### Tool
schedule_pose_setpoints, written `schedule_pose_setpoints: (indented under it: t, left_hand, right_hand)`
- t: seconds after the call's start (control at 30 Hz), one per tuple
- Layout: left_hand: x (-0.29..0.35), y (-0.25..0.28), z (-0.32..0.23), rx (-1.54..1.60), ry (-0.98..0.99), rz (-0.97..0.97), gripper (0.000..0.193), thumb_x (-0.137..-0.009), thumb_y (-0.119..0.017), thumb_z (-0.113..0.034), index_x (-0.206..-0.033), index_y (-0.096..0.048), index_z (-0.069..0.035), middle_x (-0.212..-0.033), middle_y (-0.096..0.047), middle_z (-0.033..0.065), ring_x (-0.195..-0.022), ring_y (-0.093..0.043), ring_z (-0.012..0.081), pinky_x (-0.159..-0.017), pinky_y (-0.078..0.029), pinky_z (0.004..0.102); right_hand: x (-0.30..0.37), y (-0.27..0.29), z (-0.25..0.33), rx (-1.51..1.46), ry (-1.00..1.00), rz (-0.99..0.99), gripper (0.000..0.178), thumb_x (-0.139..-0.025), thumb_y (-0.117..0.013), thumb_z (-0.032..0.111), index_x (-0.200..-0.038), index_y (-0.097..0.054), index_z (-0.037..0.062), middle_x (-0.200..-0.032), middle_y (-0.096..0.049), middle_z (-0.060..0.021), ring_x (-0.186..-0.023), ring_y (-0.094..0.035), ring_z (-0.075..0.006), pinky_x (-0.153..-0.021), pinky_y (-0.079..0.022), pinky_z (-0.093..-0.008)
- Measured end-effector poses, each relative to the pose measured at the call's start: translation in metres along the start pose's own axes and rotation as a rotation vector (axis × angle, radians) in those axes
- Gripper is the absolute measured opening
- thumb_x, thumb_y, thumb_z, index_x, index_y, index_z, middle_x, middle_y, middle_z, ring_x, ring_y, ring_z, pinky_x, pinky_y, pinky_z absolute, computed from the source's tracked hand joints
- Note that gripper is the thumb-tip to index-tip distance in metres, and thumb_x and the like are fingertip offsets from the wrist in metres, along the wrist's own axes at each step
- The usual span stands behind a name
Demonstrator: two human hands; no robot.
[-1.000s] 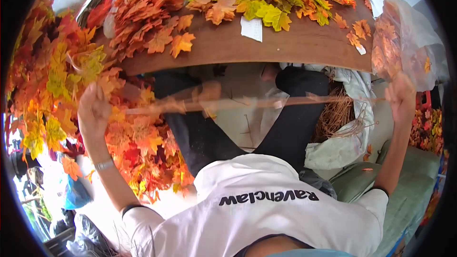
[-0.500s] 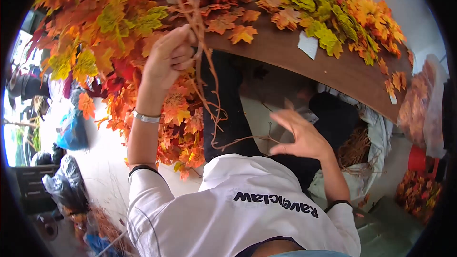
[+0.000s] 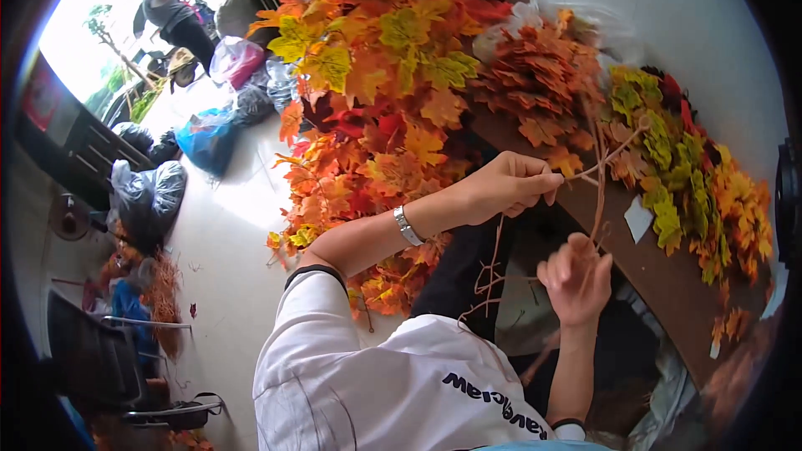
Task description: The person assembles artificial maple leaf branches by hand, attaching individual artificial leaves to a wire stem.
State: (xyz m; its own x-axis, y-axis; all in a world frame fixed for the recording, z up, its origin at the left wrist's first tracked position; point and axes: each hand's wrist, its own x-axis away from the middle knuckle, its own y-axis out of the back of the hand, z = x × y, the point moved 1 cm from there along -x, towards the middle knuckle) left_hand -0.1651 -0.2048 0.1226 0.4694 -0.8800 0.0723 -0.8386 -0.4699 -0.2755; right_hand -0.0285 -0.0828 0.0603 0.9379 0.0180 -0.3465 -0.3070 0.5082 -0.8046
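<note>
A thin brown artificial vine (image 3: 600, 192) with forked, curling stems stands up between my hands. My left hand (image 3: 514, 188) pinches one of its side stems between thumb and fingers. Just below and to the right, my right hand (image 3: 576, 280) is closed at the lower end of the thicker stem, its fingers curled. Thinner stems (image 3: 487, 280) hang beneath my left hand toward my lap. Beyond the hands, on a brown tabletop (image 3: 647, 280), lie a stack of orange-red artificial maple leaves (image 3: 539, 75) and a row of yellow-green leaves (image 3: 668, 167).
A dense mass of orange, red and yellow leaves (image 3: 401, 159) hangs left of the table. Blue (image 3: 205, 140) and dark plastic bags (image 3: 149, 196) stand on the pale floor. A black chair (image 3: 92, 351) is at lower left. A person (image 3: 180, 17) stands by the bright doorway.
The view has swung left, bringing the doorway and person in. My left hand has come nearer my right hand. My right hand, spread before, is now closed at the vine.
</note>
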Motion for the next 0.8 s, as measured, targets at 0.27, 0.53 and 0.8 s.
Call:
schedule_pose_setpoints:
  t: [0.27,0.53,0.8]
  left_hand:
    - [0.042,0.033,-0.040,-0.522,0.245,0.111,0.030,-0.085,-0.057,-0.028,-0.069,-0.061,-0.003,-0.055,-0.048,-0.0046,-0.050,-0.040,0.0025,-0.043,-0.028,0.0215]
    - [0.044,0.052,-0.051,-0.364,0.139,-0.097,0.031,-0.091,-0.049,-0.027,-0.073,-0.053,-0.002,-0.047,-0.028,-0.0078,-0.040,-0.022,0.0024,-0.039,-0.017,0.0212]
    - [0.048,0.007,-0.039,-0.010,0.181,0.187,0.030,-0.093,-0.045,-0.024,-0.076,-0.051,-0.001,-0.049,-0.028,-0.0076,-0.041,-0.023,0.0027,-0.039,-0.019,0.0207]
  right_hand:
    - [0.111,0.052,0.079,0.256,-0.016,-0.454,0.027,-0.091,-0.047,0.028,-0.074,-0.049,0.0065,-0.048,-0.031,0.0032,-0.039,-0.024,-0.0069,-0.040,-0.020,-0.0250]
    - [0.154,0.042,0.132,0.398,0.243,-0.658,0.029,-0.095,-0.036,0.032,-0.091,-0.048,0.0061,-0.060,-0.038,-0.0007,-0.055,-0.036,-0.0092,-0.055,-0.031,-0.0264]
    - [0.169,0.059,0.059,0.711,-0.176,-0.608,0.011,-0.086,-0.053,0.007,-0.095,-0.050,0.0011,-0.088,-0.060,-0.0113,-0.085,-0.060,-0.0201,-0.065,-0.055,-0.0311]
